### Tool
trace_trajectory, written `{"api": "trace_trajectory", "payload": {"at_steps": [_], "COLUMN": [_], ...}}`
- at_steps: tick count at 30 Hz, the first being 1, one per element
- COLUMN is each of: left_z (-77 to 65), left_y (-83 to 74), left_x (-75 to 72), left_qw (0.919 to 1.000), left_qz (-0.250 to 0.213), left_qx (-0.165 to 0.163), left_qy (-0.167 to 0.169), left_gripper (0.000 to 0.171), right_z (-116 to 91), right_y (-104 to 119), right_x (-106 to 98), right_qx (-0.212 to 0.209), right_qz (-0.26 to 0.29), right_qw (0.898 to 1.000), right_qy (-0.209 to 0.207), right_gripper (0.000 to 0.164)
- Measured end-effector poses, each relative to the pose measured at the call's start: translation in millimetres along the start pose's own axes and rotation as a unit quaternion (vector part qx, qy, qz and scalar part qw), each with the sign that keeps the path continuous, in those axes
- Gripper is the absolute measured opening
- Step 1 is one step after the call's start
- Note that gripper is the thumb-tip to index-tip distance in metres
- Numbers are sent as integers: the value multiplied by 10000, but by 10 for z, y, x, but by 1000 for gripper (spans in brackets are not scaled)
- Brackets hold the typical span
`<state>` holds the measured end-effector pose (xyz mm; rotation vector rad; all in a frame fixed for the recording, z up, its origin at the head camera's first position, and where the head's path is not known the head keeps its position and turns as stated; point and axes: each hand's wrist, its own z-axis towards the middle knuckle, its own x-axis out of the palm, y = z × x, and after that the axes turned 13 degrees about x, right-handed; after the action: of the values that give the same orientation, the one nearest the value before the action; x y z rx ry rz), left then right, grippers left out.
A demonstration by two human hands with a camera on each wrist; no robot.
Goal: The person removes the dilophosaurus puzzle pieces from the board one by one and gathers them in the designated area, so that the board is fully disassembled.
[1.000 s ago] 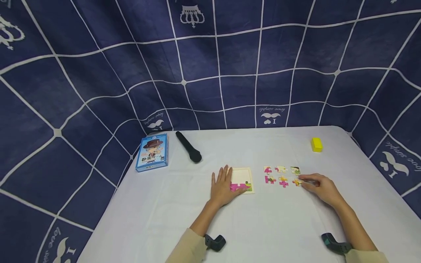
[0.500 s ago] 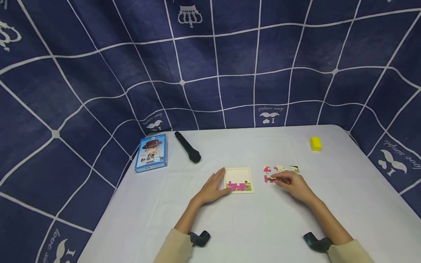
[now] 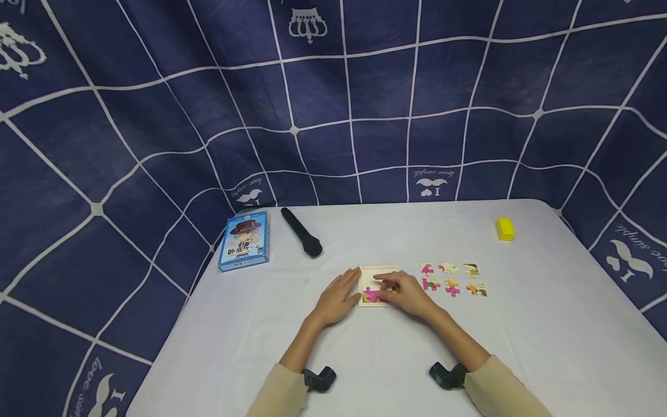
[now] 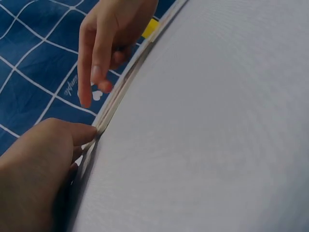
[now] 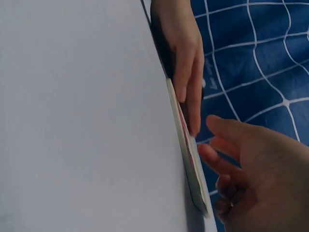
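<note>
A shallow square puzzle tray lies on the white table, with pink and green jigsaw pieces fitted along its near side. My left hand rests at the tray's left edge, fingers extended and thumb near the close corner. Over the tray's right part hovers my right hand, hiding some of the fitted pieces. In the right wrist view, the thumb and index finger of my right hand stand apart above the tray edge, with nothing visible between them. Several loose jigsaw pieces lie in two rows right of the tray.
A blue card-game box stands at the table's back left, beside a black microphone. Toward the back right sits a yellow block. A dark blue patterned cloth hangs behind and around the table.
My right hand has moved left from the loose pieces to above the tray. My left hand has slid off the tray's surface to its left edge. The fitted pieces look the same.
</note>
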<state>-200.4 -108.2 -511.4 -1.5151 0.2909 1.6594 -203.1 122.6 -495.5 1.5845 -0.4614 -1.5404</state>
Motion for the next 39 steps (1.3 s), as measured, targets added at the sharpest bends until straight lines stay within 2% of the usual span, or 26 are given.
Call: {"api": "trace_trajectory", "payload": {"at_steps": [4,12,24,31,39], "left_z": [-3,-2,-5,-8,-11], "left_y": [-13,-9,-20,-20,-20], "left_x": [4,5,-16,-27,-21], "left_qw": [10000,9999,10000,10000,9999], "left_qz": [26,35,35,11,-58], "left_qx": [-11,86,82,92,85], "left_qy": [-11,-51,-18,-24,-17], "left_gripper": [58,57,57,56,55], "right_z": [32,9,18,25,30], "right_y": [14,120,138,154,118], "right_x": [124,212,228,224,232], "right_qx": [32,79,54,129,90], "right_qz": [-106,-952,-672,-830,-654], "right_qw": [9998,9954,9977,9964,9978], "right_qy": [169,-27,-13,-127,-56], "right_gripper": [42,42,29,44,36]}}
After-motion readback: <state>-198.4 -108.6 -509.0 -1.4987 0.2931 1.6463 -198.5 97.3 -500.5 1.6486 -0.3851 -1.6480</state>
